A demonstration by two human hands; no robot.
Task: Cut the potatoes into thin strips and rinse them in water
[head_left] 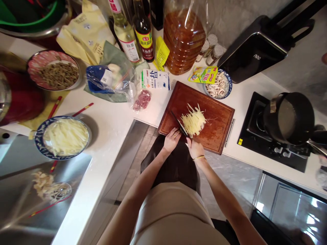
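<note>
My right hand [195, 148] grips the handle of a dark-bladed kitchen knife [179, 124], at the near edge of a brown wooden cutting board [217, 127]. The blade stands on edge and slants away to the left. Against its right side lies a heap of pale yellow potato strips [194, 120]. My left hand [171, 140] is at the board's near edge, just left of the blade, with its fingers stretched toward it. Whether the fingertips touch the blade is too small to tell.
Behind the board are a salt packet [155, 80], a piece of raw meat [143, 99] and a bowl of sliced mushrooms [219, 85]. A pot [288, 117] sits on the stove at right. At left, a bowl of pale shreds [63, 136] stands by the sink [22, 200].
</note>
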